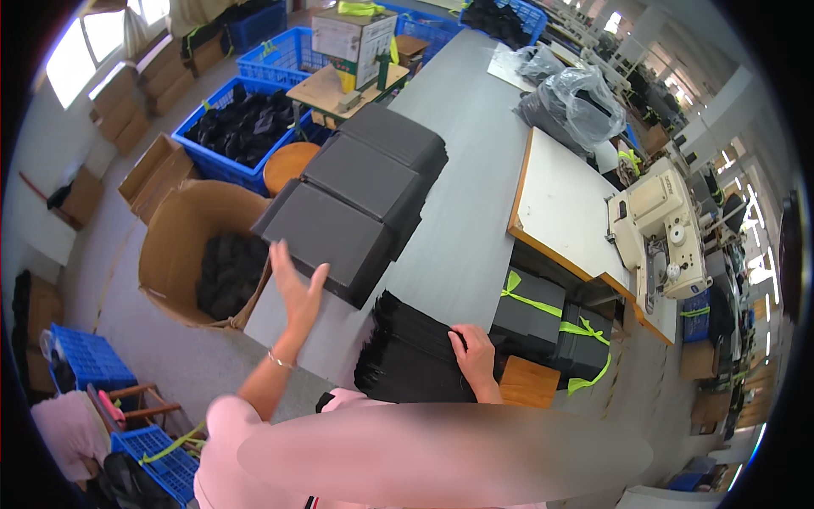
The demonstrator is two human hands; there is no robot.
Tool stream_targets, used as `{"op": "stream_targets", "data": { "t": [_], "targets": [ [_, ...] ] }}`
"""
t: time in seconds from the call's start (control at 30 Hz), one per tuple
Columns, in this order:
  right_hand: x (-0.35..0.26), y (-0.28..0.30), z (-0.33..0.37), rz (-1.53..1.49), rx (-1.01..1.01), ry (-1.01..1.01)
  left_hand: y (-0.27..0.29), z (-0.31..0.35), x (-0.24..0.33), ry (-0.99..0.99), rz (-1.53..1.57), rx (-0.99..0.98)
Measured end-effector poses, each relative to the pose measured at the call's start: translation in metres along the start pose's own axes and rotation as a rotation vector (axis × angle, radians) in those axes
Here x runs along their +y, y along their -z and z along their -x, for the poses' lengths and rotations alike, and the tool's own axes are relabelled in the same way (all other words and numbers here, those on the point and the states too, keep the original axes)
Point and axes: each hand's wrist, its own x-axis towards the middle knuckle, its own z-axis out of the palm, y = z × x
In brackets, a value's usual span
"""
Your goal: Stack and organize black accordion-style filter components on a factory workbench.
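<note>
My left hand (pixel 296 287) is raised with its fingers spread and holds nothing. It is beside the near end of a row of neat dark grey fabric stacks (pixel 326 229) on the long grey table (pixel 462 110). In front of me, at the table's near edge, lies a pile of black fabric pieces (pixel 415 352) with a ragged, layered left side. My right hand (pixel 475 352) is at that pile's right edge, fingers curled and closed on the black fabric. How many layers it grips is hidden.
An open cardboard box (pixel 170 263) with black pieces stands left of the table. Blue crates (pixel 246 174) stand behind it. On the right are a sewing machine (pixel 661 225) on a white-topped table (pixel 564 199), bundles tied with neon ribbon (pixel 530 310) and a wooden stool (pixel 527 382).
</note>
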Motion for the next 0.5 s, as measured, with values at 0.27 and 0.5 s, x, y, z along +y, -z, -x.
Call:
{"op": "stream_targets", "data": {
  "t": [0.27, 0.5],
  "targets": [
    [-0.002, 0.004, -0.005, -0.005, 0.014, -0.014, -0.026, -0.008, -0.008, 0.942, 0.823, -0.191],
    [0.001, 0.005, -0.006, -0.004, 0.009, -0.027, -0.048, -0.019, -0.017, 0.931, 0.878, -0.382]
  ]
}}
